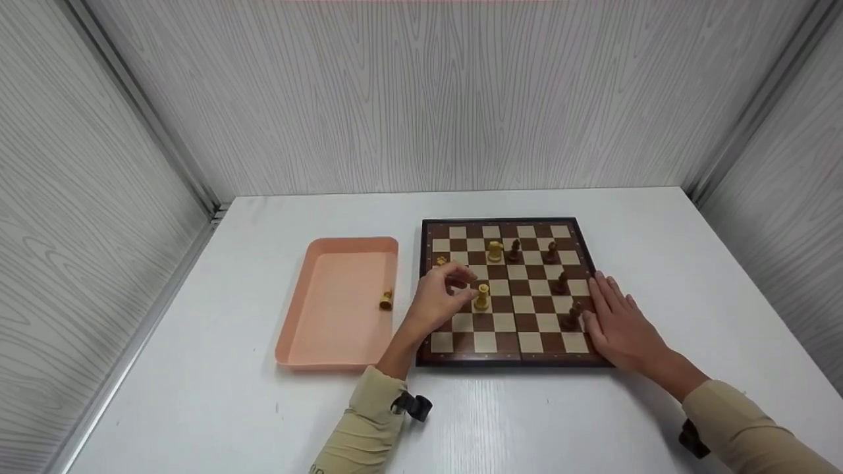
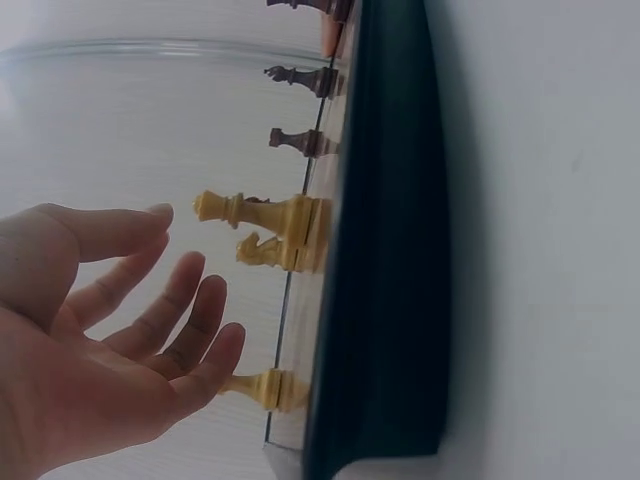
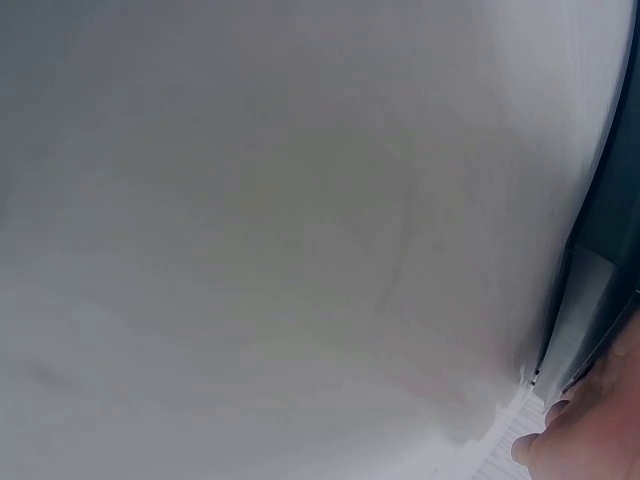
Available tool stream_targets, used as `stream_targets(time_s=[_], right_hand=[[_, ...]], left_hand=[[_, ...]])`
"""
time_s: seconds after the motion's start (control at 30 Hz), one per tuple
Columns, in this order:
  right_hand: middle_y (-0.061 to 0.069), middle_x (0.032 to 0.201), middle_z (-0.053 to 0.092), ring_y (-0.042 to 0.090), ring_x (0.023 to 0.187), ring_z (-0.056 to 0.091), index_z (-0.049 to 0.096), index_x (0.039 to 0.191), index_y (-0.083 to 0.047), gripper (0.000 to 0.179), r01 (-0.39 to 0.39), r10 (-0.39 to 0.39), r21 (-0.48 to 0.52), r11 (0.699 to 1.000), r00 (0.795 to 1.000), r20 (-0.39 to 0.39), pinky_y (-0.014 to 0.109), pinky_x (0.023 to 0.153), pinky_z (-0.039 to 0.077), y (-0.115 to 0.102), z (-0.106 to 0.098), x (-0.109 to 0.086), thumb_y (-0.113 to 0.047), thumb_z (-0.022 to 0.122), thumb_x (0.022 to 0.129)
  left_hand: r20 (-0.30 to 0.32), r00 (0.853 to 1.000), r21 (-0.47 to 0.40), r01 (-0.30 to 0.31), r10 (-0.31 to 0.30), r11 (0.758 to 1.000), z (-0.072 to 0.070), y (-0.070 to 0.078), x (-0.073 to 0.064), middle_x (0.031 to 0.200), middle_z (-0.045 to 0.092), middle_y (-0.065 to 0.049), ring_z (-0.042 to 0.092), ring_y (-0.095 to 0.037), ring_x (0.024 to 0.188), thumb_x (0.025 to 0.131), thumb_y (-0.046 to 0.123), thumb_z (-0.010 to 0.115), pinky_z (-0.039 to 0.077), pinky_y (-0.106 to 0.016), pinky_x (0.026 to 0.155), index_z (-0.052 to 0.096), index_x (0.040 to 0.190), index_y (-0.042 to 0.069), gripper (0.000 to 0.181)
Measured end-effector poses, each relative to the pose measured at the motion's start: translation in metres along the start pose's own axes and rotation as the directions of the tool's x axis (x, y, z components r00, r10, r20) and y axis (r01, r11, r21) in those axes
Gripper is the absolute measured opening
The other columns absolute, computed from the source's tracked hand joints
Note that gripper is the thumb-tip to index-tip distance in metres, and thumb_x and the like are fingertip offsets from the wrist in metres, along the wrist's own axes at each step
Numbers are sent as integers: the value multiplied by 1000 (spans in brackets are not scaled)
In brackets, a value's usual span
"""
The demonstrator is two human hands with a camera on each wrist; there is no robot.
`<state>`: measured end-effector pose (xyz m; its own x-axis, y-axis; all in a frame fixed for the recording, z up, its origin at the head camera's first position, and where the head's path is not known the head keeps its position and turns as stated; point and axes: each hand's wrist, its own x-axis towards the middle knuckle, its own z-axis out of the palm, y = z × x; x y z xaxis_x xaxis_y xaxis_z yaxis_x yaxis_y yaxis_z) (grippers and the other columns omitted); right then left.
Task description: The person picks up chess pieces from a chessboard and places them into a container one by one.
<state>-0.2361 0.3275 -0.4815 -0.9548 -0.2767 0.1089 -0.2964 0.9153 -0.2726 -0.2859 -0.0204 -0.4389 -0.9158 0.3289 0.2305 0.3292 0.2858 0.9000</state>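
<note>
- Wood-grain grey walls are enclosing a smooth white table; the left hand is hovering, loosely curled and empty, beside a light turned pawn on the checkered chessboard.
- Left wrist: relaxed fingers are nearing that pawn.
- Right hand is lying flat, touching the board's edge.

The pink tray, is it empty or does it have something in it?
Not empty: the pink tray holds one light chess piece, near its right wall.

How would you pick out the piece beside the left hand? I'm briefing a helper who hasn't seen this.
Find the chessboard right of the pink tray. Beside the left hand, left of centre, stands a light pawn. It is the only light piece in the board's near half.
</note>
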Motion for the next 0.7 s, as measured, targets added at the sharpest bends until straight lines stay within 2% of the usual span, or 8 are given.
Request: stream_targets(time_s=[0.33, 0.57, 0.7], right_hand=[[25, 168, 13, 44, 154, 11, 17, 160, 6, 67, -12, 12, 7, 1000, 1000, 14, 68, 117, 18, 3, 1, 1, -35, 34, 111], [25, 168, 14, 45, 154, 13, 18, 160, 7, 66, -7, 7, 2, 1000, 1000, 4, 67, 117, 19, 3, 1, 1, -34, 35, 111], [26, 167, 15, 46, 153, 14, 19, 160, 8, 66, 2, -2, 0, 1000, 1000, -8, 68, 116, 20, 3, 1, 1, -33, 36, 111]], left_hand=[[22, 999, -2, 35, -35, 999, 14, -1, 3, 107, 71, -10, 69, -25, 100, 90, 3, 76, 58, -30, 84, 70, 112, 1, 23], [7, 998, 18, 70, -70, 997, 22, -2, 6, 101, 72, -9, 69, -21, 96, 89, 1, 77, 58, -26, 80, 72, 109, 1, 21], [-24, 996, 42, 81, -80, 996, 24, -2, 7, 99, 71, -7, 68, -19, 94, 90, 0, 75, 57, -27, 80, 72, 106, 3, 17]])
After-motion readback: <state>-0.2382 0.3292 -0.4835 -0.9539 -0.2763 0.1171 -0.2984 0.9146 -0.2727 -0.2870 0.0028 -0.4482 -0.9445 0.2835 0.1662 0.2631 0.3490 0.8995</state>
